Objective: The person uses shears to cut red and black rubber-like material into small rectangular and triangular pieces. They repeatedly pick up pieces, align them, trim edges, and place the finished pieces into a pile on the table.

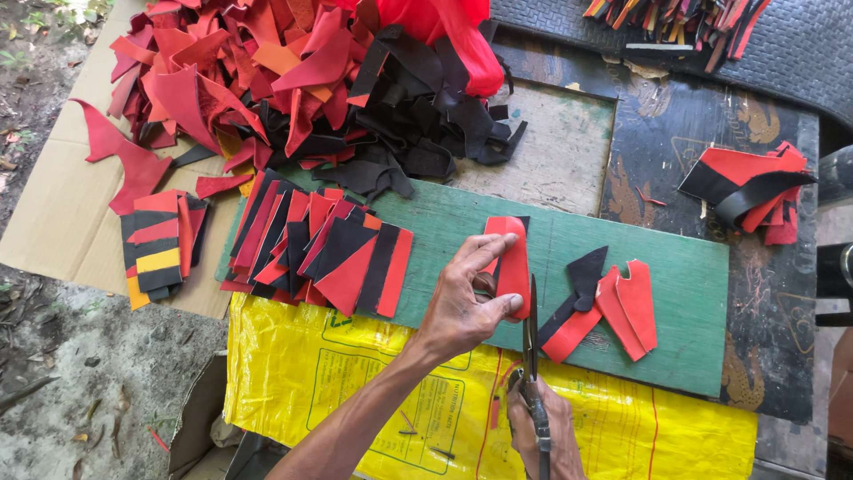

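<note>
Left hand (462, 302) spread over a red leather piece (511, 262) on the green board (675, 284), thumb and fingertips pinching its edges, palm arched above it. Right hand (544, 436) closed round the handles of dark scissors (531, 347), blades pointing up along the piece's right edge; how far apart the blades stand, impossible to tell. Just to the right on the same board, a few cut red and black pieces (604, 307), overlapping. To the left, a fanned stack of red and black strips (320, 249) lying across the board's end. Further left, a flattened cardboard sheet (53, 204) serving as a tray, carrying a small bundle of striped strips (160, 244) and the edge of a big heap of red and black offcuts (302, 80). Below the board, a yellow printed sack (355, 391), laid flat. No closed container visible.
</note>
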